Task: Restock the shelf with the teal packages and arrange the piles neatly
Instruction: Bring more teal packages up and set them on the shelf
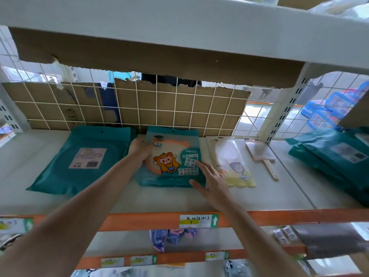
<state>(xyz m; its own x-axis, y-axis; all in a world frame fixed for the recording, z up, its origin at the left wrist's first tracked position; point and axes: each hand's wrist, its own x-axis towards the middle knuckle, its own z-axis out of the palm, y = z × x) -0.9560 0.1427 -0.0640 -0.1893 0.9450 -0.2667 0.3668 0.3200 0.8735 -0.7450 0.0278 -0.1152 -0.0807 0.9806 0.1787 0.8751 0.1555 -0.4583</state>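
A teal package with an orange cartoon figure lies face up on top of a small pile in the middle of the grey shelf. My left hand holds its left edge near the top. My right hand lies with straight fingers on its lower right corner. A second teal pile lies to the left, back side up with a pink label. Several more teal packages are stacked slantwise at the right end of the shelf.
A pale yellow package and a wooden-handled brush pack lie right of the middle pile. White wire mesh backed with cardboard closes the rear. An upper shelf hangs low overhead. The orange front rail carries a price label.
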